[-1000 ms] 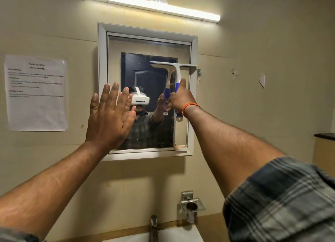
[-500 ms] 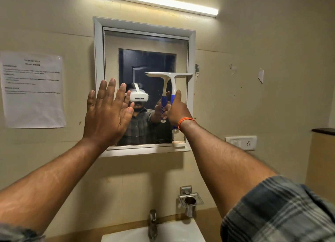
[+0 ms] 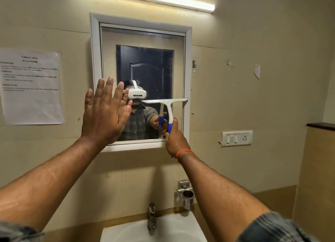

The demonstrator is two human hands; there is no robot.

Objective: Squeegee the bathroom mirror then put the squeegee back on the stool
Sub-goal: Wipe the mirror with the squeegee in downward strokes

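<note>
The white-framed bathroom mirror (image 3: pixel 145 38) hangs on the beige wall in front of me. My right hand (image 3: pixel 176 142) grips the blue handle of a white squeegee (image 3: pixel 167 103), whose blade lies level across the lower right part of the glass. My left hand (image 3: pixel 105 112) is flat with fingers spread, over the mirror's lower left corner and frame. The stool is out of view.
A white basin (image 3: pixel 181 227) with a metal tap (image 3: pixel 152 218) sits below the mirror, and a metal cup holder (image 3: pixel 184 194) is on the wall to its right. A paper notice (image 3: pixel 30 85) hangs left; a switch socket (image 3: pixel 236 138) is right.
My right hand has drawn the squeegee down the right side of the glass, from near the top to the lower part. The left hand stays flat at the lower left corner.
</note>
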